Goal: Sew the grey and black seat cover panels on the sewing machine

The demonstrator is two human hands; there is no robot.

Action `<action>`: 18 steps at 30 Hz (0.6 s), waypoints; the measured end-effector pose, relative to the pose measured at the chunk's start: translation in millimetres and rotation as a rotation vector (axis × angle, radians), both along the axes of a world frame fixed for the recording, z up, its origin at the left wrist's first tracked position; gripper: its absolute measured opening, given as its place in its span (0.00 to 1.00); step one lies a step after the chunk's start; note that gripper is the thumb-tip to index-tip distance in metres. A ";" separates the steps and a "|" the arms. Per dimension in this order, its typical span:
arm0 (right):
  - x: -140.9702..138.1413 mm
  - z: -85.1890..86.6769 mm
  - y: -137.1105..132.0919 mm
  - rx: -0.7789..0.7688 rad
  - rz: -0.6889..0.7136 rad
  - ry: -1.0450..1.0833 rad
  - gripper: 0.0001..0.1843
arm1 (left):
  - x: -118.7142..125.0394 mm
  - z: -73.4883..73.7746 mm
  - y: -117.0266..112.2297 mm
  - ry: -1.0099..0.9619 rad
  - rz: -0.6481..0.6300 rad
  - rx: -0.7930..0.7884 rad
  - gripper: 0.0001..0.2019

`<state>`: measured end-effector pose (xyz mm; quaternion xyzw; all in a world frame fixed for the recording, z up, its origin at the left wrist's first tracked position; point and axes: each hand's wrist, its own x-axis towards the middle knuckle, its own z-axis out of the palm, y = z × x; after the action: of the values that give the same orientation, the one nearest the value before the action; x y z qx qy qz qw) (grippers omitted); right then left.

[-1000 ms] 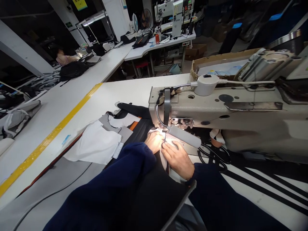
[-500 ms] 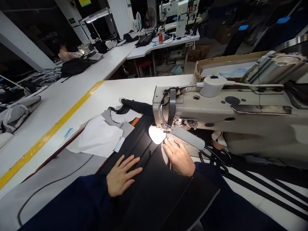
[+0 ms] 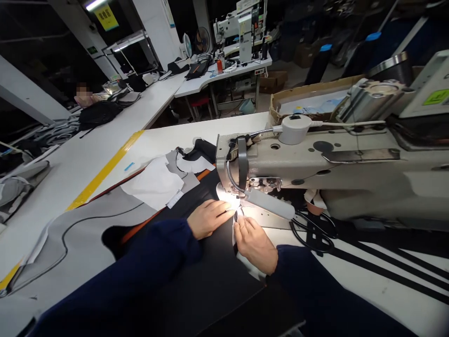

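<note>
Black fabric [image 3: 210,271] lies across my front and runs up to the sewing machine [image 3: 259,164]. My left hand [image 3: 209,219] is on its upper part, fingers and thumb drawn together at the edge just left of the lit presser foot area. The fingertips are partly washed out by the lamp [image 3: 270,203]. Close by on the right, my right hand [image 3: 254,243] pinches the curved, light-lined edge of the fabric with bent fingers. White and grey fabric pieces [image 3: 154,182] with a small white label [image 3: 175,199] lie beyond my left hand.
A grey panel with dark cord [image 3: 84,234] spreads to the left. Yellow tape [image 3: 105,171] crosses the white table. Right of the needle are black-handled scissors [image 3: 312,238] and black straps [image 3: 386,271]. A cardboard box [image 3: 277,100] stands behind the machine.
My left hand has gone from lying spread on the fabric to the edge beside the needle. My right hand has drawn slightly back toward me, its fingers more bent. The fabric has shifted.
</note>
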<state>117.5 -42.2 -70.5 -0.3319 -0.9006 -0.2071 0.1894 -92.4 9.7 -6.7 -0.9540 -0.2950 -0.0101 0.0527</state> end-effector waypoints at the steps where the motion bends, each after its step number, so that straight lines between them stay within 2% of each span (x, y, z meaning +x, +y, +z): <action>1: 0.4 -0.5 0.3 0.003 -0.001 0.017 0.16 | 12.4 -2.8 10.1 0.040 -0.002 -0.011 0.22; 3: 2.0 -1.9 0.8 0.011 -0.008 0.058 0.16 | 28.7 -10.3 25.1 0.087 0.049 -0.072 0.18; 5: 3.5 -3.3 1.1 0.020 -0.010 0.091 0.15 | 35.2 -18.0 32.0 0.049 0.112 -0.148 0.17; 11: 5.5 -6.0 6.0 0.036 -0.022 0.152 0.15 | 38.8 -29.9 30.1 -0.150 0.192 -0.238 0.19; 15: 6.7 -3.1 7.8 -0.036 -0.057 0.151 0.18 | 45.1 -21.6 27.2 -0.186 0.287 -0.312 0.19; 18: 3.5 -5.1 -1.9 -0.155 -0.152 0.154 0.20 | 53.7 -8.1 21.4 -0.157 0.454 -0.409 0.21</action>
<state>121.0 -44.1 -75.5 -0.4278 -0.8689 -0.1247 0.2154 -38.7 31.1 -14.9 -0.8508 -0.4996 -0.0123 -0.1623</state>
